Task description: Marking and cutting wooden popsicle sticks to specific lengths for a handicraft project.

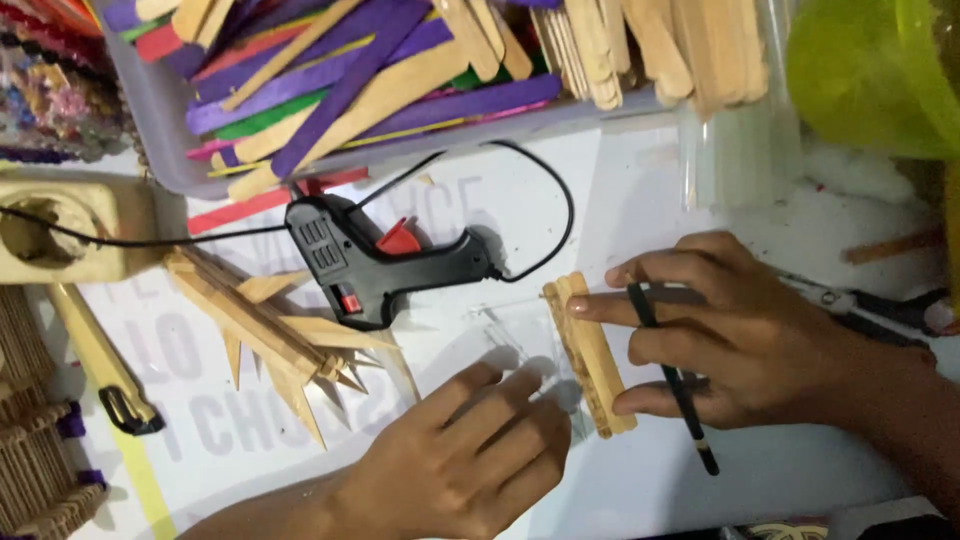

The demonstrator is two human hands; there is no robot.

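At the far left edge a container of small coloured beads (45,95) shows only in part. Beside it, along the top, a grey tray (165,150) is heaped with flat craft sticks (380,60), some purple, green and pink, many plain wood; a few spill over its front rim. Below the beads a pale socket block (70,235) lies on the bench (780,470), with a black cord running from it. A woven stick panel (30,440) sits at the lower left, and a yellow-handled cutter (100,370) lies just beside it. Next comes a spiky piece of glued wooden sticks (270,335), and near it a black glue gun (385,265) with a red trigger, lying on its side, its cord looping toward the tray.

The left hand (460,465) lies low in the middle, fingers bent and pressing on a clear plastic sheet (525,345); its grip closes on nothing that can be made out. Touching that sheet's right side is a small bundle of plain wooden sticks (590,355), laid side by side. The right hand (740,335) spreads its fingertips on the bundle's right edge, while a thin black pencil (675,385) is pinched between its fingers, pointing down. Behind that hand stands a clear plastic tube (735,150), and a green bowl (870,75) fills the top right corner. Black-handled scissors (890,305) lie to the right, partly hidden by the wrist.
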